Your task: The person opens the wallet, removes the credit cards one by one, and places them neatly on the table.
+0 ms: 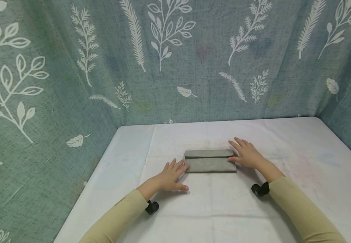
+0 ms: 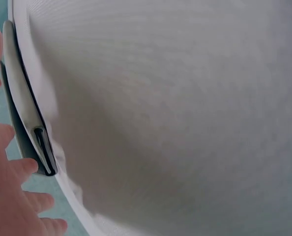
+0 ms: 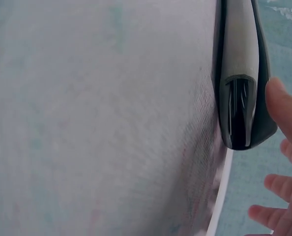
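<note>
A flat grey pouch [image 1: 210,165] with a folded-over flap [image 1: 208,153] along its far side lies on the white-covered table. My left hand [image 1: 170,176] is at its left end, fingers spread and the thumb apart. At the right end is my right hand [image 1: 247,154], its thumb by the flap and its other fingers extended beyond. In the right wrist view, the pouch's end [image 3: 238,113] gapes and something dark and shiny shows inside; what it is cannot be told. The left wrist view shows the other end [image 2: 43,152] with the fingertips close to it.
White cloth covers the table [image 1: 211,206], with creases and faint coloured stains. A grey-green curtain [image 1: 205,60] with white leaf prints hangs behind the table and along both sides. Small black devices [image 1: 259,189] sit at both wrists, below the beige sleeves.
</note>
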Demonstrator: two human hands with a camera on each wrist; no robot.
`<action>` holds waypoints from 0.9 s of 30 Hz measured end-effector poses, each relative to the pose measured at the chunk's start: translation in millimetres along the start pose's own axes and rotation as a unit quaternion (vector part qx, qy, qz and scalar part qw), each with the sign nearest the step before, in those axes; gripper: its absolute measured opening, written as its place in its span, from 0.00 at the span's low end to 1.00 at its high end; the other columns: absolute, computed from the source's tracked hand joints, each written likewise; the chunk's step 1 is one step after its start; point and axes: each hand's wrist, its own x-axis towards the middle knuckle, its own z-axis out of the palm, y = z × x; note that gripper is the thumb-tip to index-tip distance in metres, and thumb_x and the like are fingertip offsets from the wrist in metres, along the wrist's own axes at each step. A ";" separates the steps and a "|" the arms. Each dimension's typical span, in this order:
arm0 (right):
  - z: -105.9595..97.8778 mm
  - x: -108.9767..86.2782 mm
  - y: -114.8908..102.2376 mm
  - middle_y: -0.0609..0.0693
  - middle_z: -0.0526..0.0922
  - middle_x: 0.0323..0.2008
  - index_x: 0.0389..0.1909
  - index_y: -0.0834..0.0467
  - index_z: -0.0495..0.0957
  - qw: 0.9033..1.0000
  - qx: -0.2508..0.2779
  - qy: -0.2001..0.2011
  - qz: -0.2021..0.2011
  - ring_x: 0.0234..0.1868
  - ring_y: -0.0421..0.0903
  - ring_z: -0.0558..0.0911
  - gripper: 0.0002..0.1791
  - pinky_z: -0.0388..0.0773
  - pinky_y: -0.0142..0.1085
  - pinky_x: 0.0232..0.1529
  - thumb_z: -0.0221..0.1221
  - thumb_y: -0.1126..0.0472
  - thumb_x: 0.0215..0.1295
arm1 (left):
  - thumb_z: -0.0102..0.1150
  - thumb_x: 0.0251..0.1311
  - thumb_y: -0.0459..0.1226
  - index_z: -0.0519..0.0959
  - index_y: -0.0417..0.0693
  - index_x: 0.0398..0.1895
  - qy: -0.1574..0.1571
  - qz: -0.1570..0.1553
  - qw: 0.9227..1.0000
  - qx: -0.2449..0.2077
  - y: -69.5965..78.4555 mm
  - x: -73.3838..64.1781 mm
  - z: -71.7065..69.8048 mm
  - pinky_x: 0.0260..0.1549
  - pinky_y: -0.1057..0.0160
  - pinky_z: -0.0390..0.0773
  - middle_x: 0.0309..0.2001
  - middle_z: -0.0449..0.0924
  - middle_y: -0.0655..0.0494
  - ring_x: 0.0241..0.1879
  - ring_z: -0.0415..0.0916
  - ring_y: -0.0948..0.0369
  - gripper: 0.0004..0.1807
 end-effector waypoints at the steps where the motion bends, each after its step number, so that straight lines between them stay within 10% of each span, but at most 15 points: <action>1: 0.4 0.7 -0.8 0.68 0.52 0.67 0.68 0.62 0.54 1.000 -0.002 0.001 -0.004 0.64 0.70 0.54 0.42 0.50 0.63 0.60 0.57 0.44 0.59 | 0.50 0.54 0.63 0.45 0.53 0.72 -0.004 0.001 1.000 0.003 0.8 0.2 0.0 0.63 0.38 0.39 0.72 0.37 0.46 0.69 0.32 0.40 0.49; 27: 8.3 36.8 -29.8 0.54 0.74 0.40 0.57 0.55 0.72 0.988 -0.080 -0.030 -0.129 0.35 0.47 0.70 0.25 0.68 0.40 0.36 0.55 0.47 0.62 | 0.48 0.50 0.67 0.44 0.54 0.73 -0.036 -0.008 0.998 0.053 13.3 4.5 1.9 0.64 0.40 0.40 0.73 0.36 0.46 0.70 0.32 0.40 0.51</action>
